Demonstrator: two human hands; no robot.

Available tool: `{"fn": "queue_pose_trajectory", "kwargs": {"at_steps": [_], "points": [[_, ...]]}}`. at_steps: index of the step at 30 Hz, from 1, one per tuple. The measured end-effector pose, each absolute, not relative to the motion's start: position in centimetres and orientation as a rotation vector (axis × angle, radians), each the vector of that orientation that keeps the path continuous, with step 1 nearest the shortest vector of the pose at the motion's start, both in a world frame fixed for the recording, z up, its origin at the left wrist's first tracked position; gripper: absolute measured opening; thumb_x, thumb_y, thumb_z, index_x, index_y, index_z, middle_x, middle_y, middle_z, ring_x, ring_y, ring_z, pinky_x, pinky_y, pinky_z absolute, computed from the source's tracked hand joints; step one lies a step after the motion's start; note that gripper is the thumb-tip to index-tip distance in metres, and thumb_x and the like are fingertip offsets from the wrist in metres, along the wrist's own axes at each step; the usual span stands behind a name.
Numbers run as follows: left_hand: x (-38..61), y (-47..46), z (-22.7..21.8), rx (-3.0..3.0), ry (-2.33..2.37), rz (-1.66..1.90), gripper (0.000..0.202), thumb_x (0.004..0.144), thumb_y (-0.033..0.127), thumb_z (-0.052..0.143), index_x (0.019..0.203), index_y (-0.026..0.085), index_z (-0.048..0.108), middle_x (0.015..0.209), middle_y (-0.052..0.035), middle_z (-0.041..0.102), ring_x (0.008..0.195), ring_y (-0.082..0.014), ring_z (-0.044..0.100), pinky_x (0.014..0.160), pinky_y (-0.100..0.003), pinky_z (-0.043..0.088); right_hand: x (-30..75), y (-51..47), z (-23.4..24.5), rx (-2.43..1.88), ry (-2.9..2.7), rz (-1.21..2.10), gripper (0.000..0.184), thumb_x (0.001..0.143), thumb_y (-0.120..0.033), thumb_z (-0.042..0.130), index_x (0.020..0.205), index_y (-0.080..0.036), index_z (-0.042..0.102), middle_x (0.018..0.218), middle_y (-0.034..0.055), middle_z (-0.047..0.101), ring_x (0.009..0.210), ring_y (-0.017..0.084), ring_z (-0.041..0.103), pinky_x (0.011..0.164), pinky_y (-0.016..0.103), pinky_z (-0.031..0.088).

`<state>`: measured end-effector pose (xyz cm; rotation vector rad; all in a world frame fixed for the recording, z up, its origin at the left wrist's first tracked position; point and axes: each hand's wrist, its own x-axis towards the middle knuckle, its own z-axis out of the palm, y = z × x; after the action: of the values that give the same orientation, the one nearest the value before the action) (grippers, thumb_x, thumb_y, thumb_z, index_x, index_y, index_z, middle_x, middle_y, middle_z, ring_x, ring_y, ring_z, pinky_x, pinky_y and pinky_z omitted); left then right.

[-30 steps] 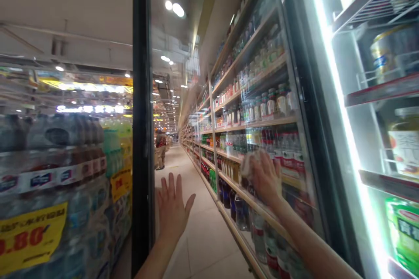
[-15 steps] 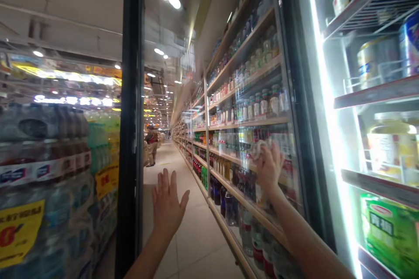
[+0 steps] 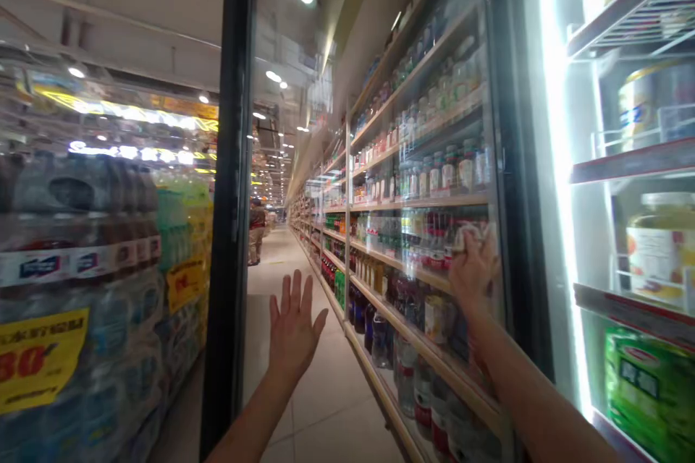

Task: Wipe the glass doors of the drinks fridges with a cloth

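A tall glass door [image 3: 320, 123] in a black frame [image 3: 231, 181] stands open before me. My left hand [image 3: 293, 333] lies flat on the glass at its lower left, fingers stretched and spread, with nothing in it. Higher up and to the right, my right hand [image 3: 471, 275] presses a crumpled whitish cloth [image 3: 471, 235] against the glass near the door's right frame. Part of the cloth is hidden behind the fingers, and the hand is slightly blurred.
Right of the door is a lit cooler with wire shelves [image 3: 630, 170], cans, a large jar [image 3: 659, 246] and a green package [image 3: 649, 383]. Shelves of bottles [image 3: 434, 173] show in the glass. Stacked bottle packs [image 3: 81, 260] stand at left. A person [image 3: 256, 231] is down the aisle.
My right hand has moved right with the cloth, closer to the door's right frame. The left hand keeps its flat pose on the glass. The whole view has shifted slightly.
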<state>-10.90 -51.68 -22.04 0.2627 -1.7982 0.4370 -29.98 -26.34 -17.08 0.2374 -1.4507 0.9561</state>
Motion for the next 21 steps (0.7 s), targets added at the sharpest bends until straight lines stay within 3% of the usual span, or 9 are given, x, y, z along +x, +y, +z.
{"fn": "queue_pose_trajectory", "kwargs": {"at_steps": [3, 8, 10, 14, 17, 21], "points": [[-11.1, -51.4, -22.4, 0.292, -1.77, 0.45, 0.053, 0.091, 0.036, 0.033, 0.135, 0.008, 0.036, 0.146, -0.0199, 0.029, 0.139, -0.0328, 0.015, 0.104, -0.059, 0.026, -28.7, -28.0, -17.0, 0.331, -1.461, 0.898, 0.042, 0.085, -0.029, 0.043, 0.125, -0.022, 0.053, 0.147, 0.0144, 0.025, 0.134, 0.033, 0.025, 0.101, 0.06, 0.024], [-11.1, -51.7, -22.5, 0.237, -1.73, 0.494, 0.055, 0.091, 0.038, 0.035, 0.137, 0.008, 0.034, 0.145, -0.0199, 0.031, 0.139, -0.031, 0.013, 0.104, -0.057, 0.028, -27.4, -29.7, -18.9, 0.796, -1.398, 0.532, 0.026, 0.085, -0.029, 0.052, 0.108, -0.034, 0.063, 0.139, 0.0048, 0.041, 0.131, 0.025, 0.032, 0.106, 0.055, 0.019], [-11.1, -51.8, -22.6, 0.234, -1.73, 0.502, 0.055, 0.091, 0.037, 0.036, 0.137, 0.009, 0.033, 0.144, -0.0198, 0.032, 0.139, -0.031, 0.013, 0.104, -0.057, 0.028, -29.2, -27.4, -18.7, 0.59, -1.402, 0.685, 0.027, 0.086, -0.028, 0.047, 0.108, -0.029, 0.064, 0.138, 0.0089, 0.042, 0.128, 0.027, 0.036, 0.104, 0.059, 0.02], [-11.3, -51.4, -22.6, 0.256, -1.724, 0.5, 0.055, 0.09, 0.034, 0.036, 0.138, 0.007, 0.031, 0.144, -0.0214, 0.032, 0.139, -0.0331, 0.015, 0.102, -0.059, 0.029, -30.9, -26.1, -17.6, 0.135, -1.36, 1.044, 0.04, 0.088, -0.024, 0.037, 0.121, -0.019, 0.057, 0.145, 0.0181, 0.029, 0.131, 0.035, 0.029, 0.098, 0.065, 0.024], [-11.3, -51.4, -22.6, 0.253, -1.719, 0.5, 0.057, 0.09, 0.034, 0.037, 0.14, 0.007, 0.027, 0.144, -0.0217, 0.031, 0.138, -0.0337, 0.015, 0.101, -0.059, 0.03, -28.7, -29.1, -18.2, 0.438, -1.399, 0.823, 0.039, 0.086, -0.019, 0.04, 0.12, -0.027, 0.058, 0.147, 0.0112, 0.027, 0.135, 0.032, 0.023, 0.102, 0.06, 0.024], [-11.1, -51.6, -22.6, 0.231, -1.721, 0.508, 0.059, 0.09, 0.035, 0.038, 0.141, 0.008, 0.024, 0.144, -0.0213, 0.031, 0.138, -0.0333, 0.015, 0.101, -0.059, 0.03, -28.1, -29.2, -19.5, 0.726, -1.44, 0.535, 0.039, 0.084, -0.017, 0.046, 0.117, -0.035, 0.058, 0.143, 0.0043, 0.035, 0.134, 0.026, 0.028, 0.105, 0.056, 0.023]]}}
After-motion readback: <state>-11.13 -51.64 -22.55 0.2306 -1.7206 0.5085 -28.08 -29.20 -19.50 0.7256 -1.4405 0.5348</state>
